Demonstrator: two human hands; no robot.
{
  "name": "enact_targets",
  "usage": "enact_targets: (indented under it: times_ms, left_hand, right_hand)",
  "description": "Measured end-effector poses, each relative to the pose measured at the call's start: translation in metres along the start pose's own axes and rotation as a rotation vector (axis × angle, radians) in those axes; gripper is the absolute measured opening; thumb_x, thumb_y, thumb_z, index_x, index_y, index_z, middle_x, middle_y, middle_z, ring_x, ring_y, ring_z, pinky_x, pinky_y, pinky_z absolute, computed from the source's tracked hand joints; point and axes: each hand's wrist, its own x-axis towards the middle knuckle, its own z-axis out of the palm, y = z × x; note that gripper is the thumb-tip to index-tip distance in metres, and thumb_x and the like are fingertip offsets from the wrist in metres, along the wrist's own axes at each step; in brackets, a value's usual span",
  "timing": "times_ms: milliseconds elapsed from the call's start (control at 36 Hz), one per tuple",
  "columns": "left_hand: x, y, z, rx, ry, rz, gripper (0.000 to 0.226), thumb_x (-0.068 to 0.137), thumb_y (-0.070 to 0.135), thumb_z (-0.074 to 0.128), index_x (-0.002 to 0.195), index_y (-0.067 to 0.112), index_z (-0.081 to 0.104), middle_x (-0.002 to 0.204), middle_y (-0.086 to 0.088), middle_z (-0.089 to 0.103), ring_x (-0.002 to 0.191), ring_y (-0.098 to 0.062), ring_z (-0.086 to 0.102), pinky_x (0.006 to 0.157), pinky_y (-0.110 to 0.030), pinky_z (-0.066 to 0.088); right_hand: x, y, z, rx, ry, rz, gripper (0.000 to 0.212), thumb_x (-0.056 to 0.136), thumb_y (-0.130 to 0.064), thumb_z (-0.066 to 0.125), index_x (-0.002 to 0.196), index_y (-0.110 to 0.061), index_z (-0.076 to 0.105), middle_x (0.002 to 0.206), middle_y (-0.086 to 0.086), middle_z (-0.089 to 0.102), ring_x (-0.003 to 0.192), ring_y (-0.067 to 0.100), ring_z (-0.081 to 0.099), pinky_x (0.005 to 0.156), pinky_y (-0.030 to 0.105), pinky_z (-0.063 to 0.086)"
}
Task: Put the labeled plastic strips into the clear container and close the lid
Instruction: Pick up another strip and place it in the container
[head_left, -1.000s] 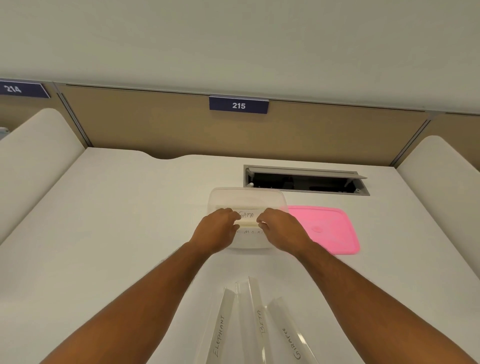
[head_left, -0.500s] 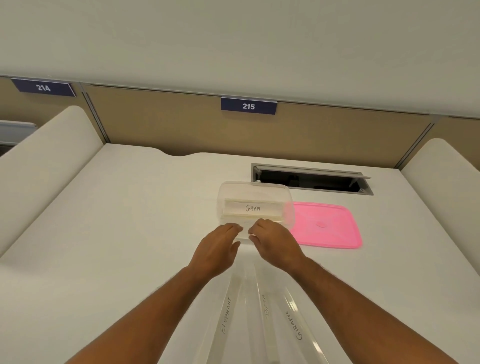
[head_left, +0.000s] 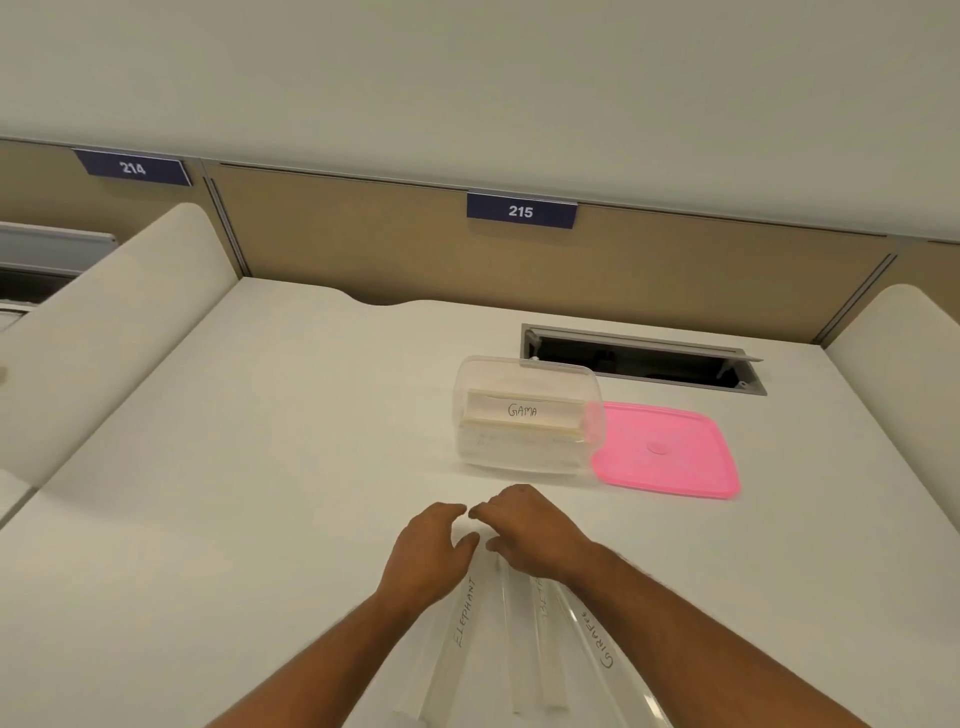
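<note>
The clear container (head_left: 527, 452) stands open on the white desk, with a strip marked GAMA (head_left: 522, 410) lying on others inside it. Its pink lid (head_left: 667, 451) lies flat on the desk at its right side. Nearer to me lie loose clear strips: ELEPHANT (head_left: 460, 621), a middle one (head_left: 543, 618) and GIRAFFE (head_left: 597, 642). My left hand (head_left: 427, 553) and my right hand (head_left: 530, 532) hover side by side over the far ends of these strips, fingers relaxed, fingertips nearly meeting. Neither hand plainly holds a strip.
A rectangular cable hatch (head_left: 641, 358) is sunk into the desk behind the container. A tan partition with plates 214 (head_left: 132, 167) and 215 (head_left: 521, 210) closes the back. Padded white dividers (head_left: 104, 322) rise at both sides.
Both hands have left the container, where they set the GAMA strip down, and drawn back toward me to the loose strips. The camera view has shifted slightly.
</note>
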Motion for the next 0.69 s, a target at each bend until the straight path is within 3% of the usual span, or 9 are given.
enact_targets:
  times_ms: [111, 194, 306, 444, 556, 639, 694]
  left_hand:
    - [-0.013, -0.001, 0.008, -0.036, -0.036, -0.04, 0.058, 0.09, 0.046, 0.062, 0.142, 0.023, 0.05, 0.142, 0.007, 0.054, 0.126, -0.009, 0.053, 0.104, -0.023, 0.04]
    - [-0.019, -0.003, 0.013, -0.05, -0.065, -0.073, 0.059, 0.091, 0.043, 0.062, 0.143, 0.021, 0.049, 0.144, 0.005, 0.053, 0.127, -0.01, 0.052, 0.107, -0.028, 0.042]
    - [-0.023, -0.004, 0.014, -0.069, -0.079, -0.095, 0.056, 0.092, 0.04, 0.064, 0.142, 0.021, 0.05, 0.141, 0.005, 0.055, 0.126, -0.01, 0.053, 0.104, -0.023, 0.04]
    - [-0.022, -0.006, 0.01, -0.104, -0.103, -0.121, 0.057, 0.09, 0.041, 0.065, 0.141, 0.02, 0.052, 0.139, 0.006, 0.057, 0.123, -0.008, 0.054, 0.098, -0.017, 0.038]
    - [-0.024, -0.009, 0.006, -0.148, -0.116, -0.144, 0.057, 0.089, 0.04, 0.066, 0.141, 0.02, 0.052, 0.138, 0.007, 0.057, 0.121, -0.003, 0.054, 0.097, -0.016, 0.038]
    - [-0.023, -0.011, 0.003, -0.188, -0.122, -0.156, 0.056, 0.088, 0.039, 0.067, 0.139, 0.019, 0.054, 0.135, 0.008, 0.059, 0.118, 0.0, 0.055, 0.095, -0.016, 0.04]
    - [-0.023, -0.012, 0.0, -0.21, -0.13, -0.152, 0.056, 0.088, 0.037, 0.067, 0.139, 0.018, 0.054, 0.135, 0.009, 0.059, 0.117, 0.002, 0.056, 0.095, -0.015, 0.04]
  right_hand:
    - [0.001, -0.004, 0.005, 0.023, -0.038, 0.0, 0.043, 0.093, -0.019, 0.065, 0.134, -0.021, 0.054, 0.114, 0.004, 0.07, 0.113, 0.021, 0.059, 0.121, 0.035, 0.015]
    - [0.001, -0.006, 0.007, 0.087, -0.054, 0.027, 0.043, 0.094, -0.013, 0.062, 0.135, -0.017, 0.054, 0.114, 0.005, 0.071, 0.111, 0.02, 0.062, 0.123, 0.034, 0.008]
    - [0.001, -0.009, 0.009, 0.153, -0.06, 0.048, 0.048, 0.091, -0.003, 0.061, 0.136, -0.015, 0.053, 0.111, 0.004, 0.072, 0.108, 0.017, 0.064, 0.12, 0.027, 0.001]
    - [0.001, -0.01, 0.011, 0.254, -0.083, 0.12, 0.045, 0.093, -0.006, 0.06, 0.136, -0.018, 0.054, 0.116, 0.002, 0.071, 0.118, 0.02, 0.059, 0.124, 0.031, 0.009]
    - [0.003, -0.011, 0.009, 0.341, -0.102, 0.206, 0.045, 0.095, -0.011, 0.059, 0.138, -0.023, 0.052, 0.124, -0.002, 0.067, 0.137, 0.025, 0.042, 0.108, 0.017, 0.01]
    - [0.004, -0.01, 0.007, 0.418, -0.151, 0.262, 0.041, 0.097, -0.016, 0.058, 0.136, -0.027, 0.052, 0.12, -0.007, 0.066, 0.147, 0.026, 0.027, 0.112, 0.029, 0.023]
    - [0.005, -0.01, 0.003, 0.45, -0.159, 0.282, 0.037, 0.097, -0.019, 0.059, 0.133, -0.027, 0.054, 0.114, -0.008, 0.066, 0.144, 0.025, 0.031, 0.112, 0.031, 0.026]
